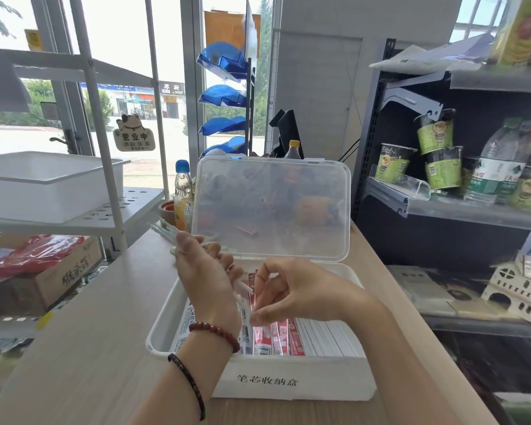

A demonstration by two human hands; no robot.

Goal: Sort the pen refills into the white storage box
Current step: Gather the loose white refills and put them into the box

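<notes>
Wooden counter (pixel 105 317) carries the whole job, with shop shelves standing to either side; on it, close to the person's front, sits the white storage box (pixel 319 381), its front wall bearing a printed label (pixel 267 380); its clear lid (pixel 273 207) stands hinged up at the far edge, probably so both hands can reach in freely from the near side; inside, red packets (pixel 276 335) lie lengthwise in a row, and white packs (pixel 328 332) fill the right-hand part, so the box looks already well stocked and the sorting seems well along; above the box's left half the left hand (pixel 203 277) is curled round a bundle of pen refills (pixel 166 230), whose pale ends stick out up and to the left, serving, it seems, as a supply to draw from; the right hand (pixel 292 289) hovers just beside it over the packets, thumb and forefinger pinching a single refill (pixel 242 297) that slants down from the left palm, likely being drawn out to lay in the box
</notes>
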